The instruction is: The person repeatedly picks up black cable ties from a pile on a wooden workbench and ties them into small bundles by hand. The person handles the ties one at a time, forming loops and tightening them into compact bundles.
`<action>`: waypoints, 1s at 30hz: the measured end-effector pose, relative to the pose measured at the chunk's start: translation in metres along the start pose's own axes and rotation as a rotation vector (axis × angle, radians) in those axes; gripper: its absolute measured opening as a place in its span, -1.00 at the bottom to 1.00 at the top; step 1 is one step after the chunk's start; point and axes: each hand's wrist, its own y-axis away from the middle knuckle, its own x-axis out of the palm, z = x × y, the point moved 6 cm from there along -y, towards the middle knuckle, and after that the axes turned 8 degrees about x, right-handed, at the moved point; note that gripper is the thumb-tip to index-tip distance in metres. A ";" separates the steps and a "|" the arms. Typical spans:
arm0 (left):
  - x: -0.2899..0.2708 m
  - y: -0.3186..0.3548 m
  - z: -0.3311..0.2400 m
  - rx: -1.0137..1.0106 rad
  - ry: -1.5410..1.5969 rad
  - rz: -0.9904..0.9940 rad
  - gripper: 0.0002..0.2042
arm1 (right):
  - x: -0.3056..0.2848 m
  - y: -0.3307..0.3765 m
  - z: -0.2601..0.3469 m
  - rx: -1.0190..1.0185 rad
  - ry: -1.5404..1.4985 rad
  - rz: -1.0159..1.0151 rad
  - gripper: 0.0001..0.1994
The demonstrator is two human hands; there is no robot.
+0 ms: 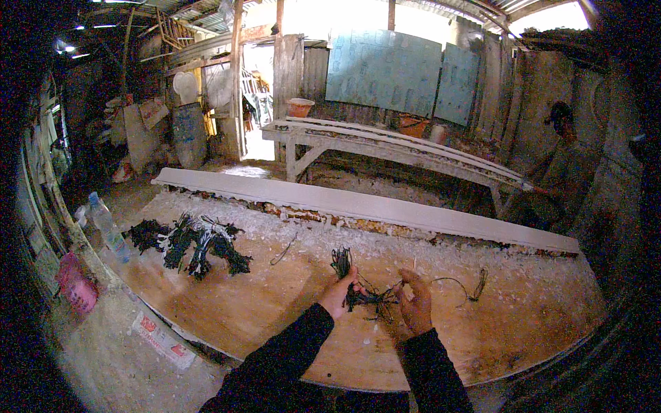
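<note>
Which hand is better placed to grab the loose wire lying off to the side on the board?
Right, probably. The right hand is nearest the loose wire, while the left hand grips the dark bundle.

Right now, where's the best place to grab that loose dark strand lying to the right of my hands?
Probably its looped end, the thickest part, taken from above with the right hand, which is nearest. The strand lies flat on the wooden board; the left hand already holds a dark bundle.
</note>
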 end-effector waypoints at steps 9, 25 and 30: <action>0.020 0.007 -0.013 0.212 -0.265 0.084 -0.83 | 0.050 0.020 0.019 0.445 -0.762 0.518 -0.71; 0.025 0.010 -0.011 0.061 -0.126 0.178 -0.85 | 0.040 0.014 0.022 0.108 -0.396 0.508 -0.72; 0.016 0.006 -0.008 0.037 0.006 0.138 -0.81 | 0.038 0.021 0.024 0.396 -0.602 0.542 -0.75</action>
